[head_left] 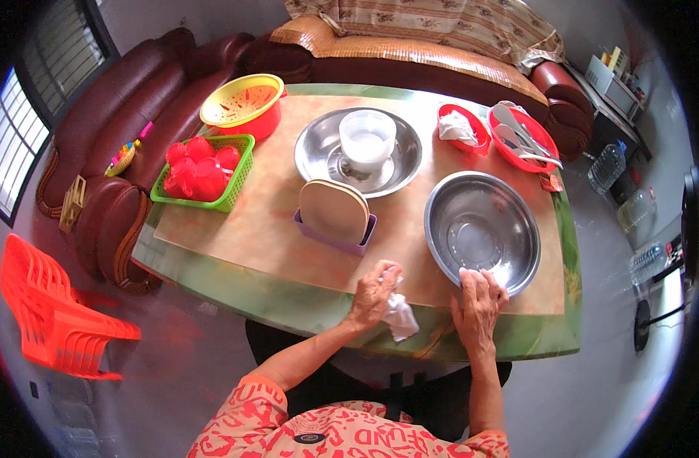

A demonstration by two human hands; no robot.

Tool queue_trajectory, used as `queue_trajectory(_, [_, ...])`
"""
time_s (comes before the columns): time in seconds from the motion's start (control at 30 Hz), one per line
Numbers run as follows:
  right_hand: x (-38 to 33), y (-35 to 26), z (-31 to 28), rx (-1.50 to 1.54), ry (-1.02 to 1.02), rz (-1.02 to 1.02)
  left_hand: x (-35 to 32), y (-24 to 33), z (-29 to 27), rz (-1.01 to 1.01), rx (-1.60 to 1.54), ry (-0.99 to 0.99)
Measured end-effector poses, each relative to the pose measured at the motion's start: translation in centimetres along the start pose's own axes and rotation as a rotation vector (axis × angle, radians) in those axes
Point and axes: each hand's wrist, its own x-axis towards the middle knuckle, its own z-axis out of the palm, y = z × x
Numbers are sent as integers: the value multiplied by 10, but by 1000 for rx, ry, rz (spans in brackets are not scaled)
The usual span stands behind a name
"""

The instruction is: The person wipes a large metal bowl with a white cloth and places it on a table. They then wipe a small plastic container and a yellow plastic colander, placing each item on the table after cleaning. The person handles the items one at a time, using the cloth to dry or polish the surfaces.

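Steel basin (471, 217), the wide one at the right of the desk (212, 279), sits near the close edge with its mouth up, and from my end of the feed both hands are working beside it. My right hand (481, 301) has its fingers laid over the near rim, slightly spread, with the thumb apart on the outside; how firmly it grips I cannot tell. My left hand (378, 288) is closed around a bunched white cloth (400, 318), whose loose end hangs by the desk's edge, clear of the metal.

I read the step in hand as steadying the basin with the cloth at the ready. A wiping move from here would call for bringing the left hand across to the rim while the right keeps the basin from sliding.

Just left of it, a purple holder (363, 243) keeps tan round plates (330, 210) on edge. Behind that, a second steel basin (311, 149) carries a clear plastic tub (367, 136). Farther out, I see a green basket (238, 197) of red cups (204, 175), a yellow colander (231, 109) in a red tub (262, 124), and two red baskets, one with ladles (510, 117).
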Motion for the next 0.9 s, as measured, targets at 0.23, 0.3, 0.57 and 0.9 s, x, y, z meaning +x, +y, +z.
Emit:
queue_trajectory(0.23, [19,35,21,-41,197,-91,-27,0,-35,139,169,142])
queue_trajectory(0.3, [18,57,26,-160,157,-23,-27,1,-31,116,37,116])
queue_trajectory(0.57, [16,-81,-19,456,51,-256,-37,10,-8,-378,-1065,-43])
queue_trajectory(0.9, [-18,-63,34,326,248,-35,-54,42,-41,-219,-168,-203])
